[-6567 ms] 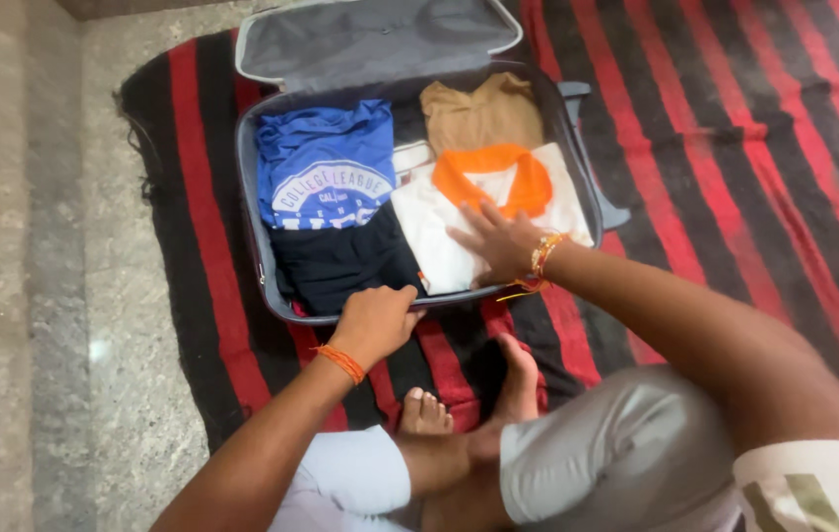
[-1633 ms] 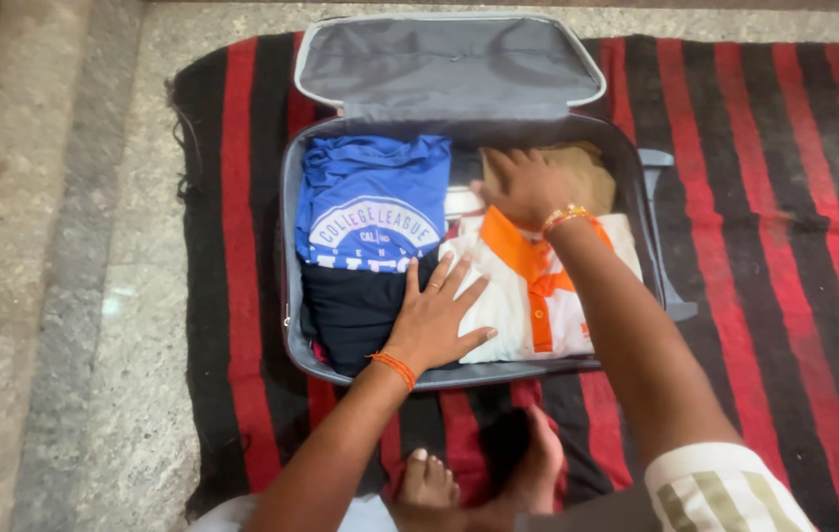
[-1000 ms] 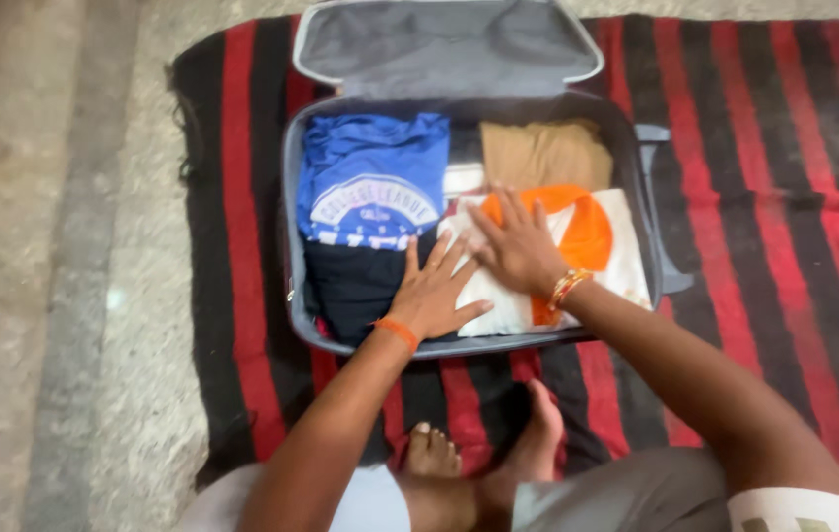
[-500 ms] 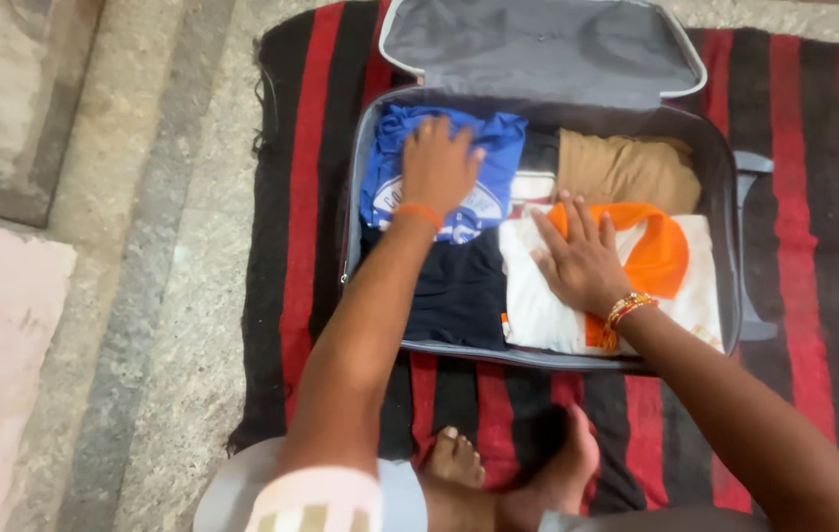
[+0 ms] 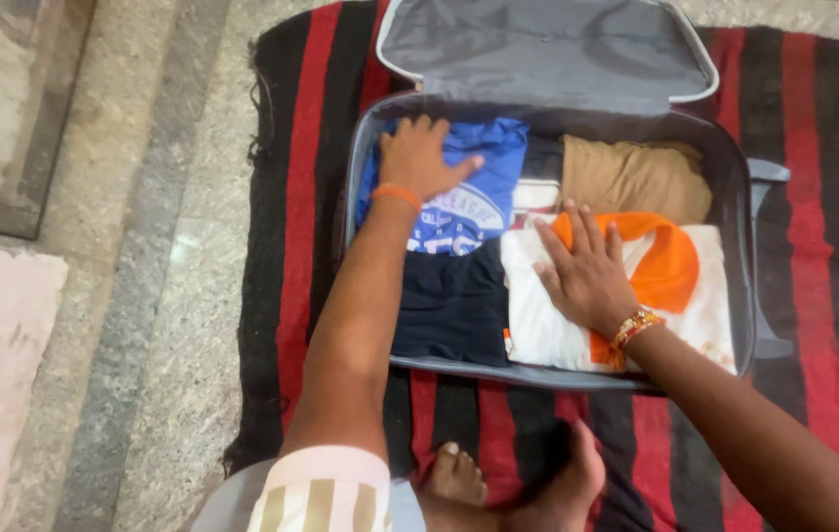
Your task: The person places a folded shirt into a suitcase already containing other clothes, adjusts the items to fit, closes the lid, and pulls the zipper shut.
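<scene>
An open grey suitcase [image 5: 746, 286] is laid on a red and black striped blanket [image 5: 291, 227] spread over a stone floor [image 5: 134, 296], its lid [image 5: 547, 49] folded back at the far side. Folded clothes are packed inside. The left hand [image 5: 419, 158] is pressed flat, fingers spread wide, on a blue printed shirt [image 5: 483, 202] in the far left corner; nothing is gripped by it. A dark navy garment [image 5: 454, 305] is seen just below the blue shirt, touching it. The right hand [image 5: 585, 271] is laid open and flat on a white shirt with an orange collar [image 5: 675, 266] in the near right part; nothing is held. A tan garment [image 5: 636, 177] is packed beyond it. Orange bands are worn on both wrists. Bare feet [image 5: 518, 483] are rested on the blanket near the suitcase's front edge.
</scene>
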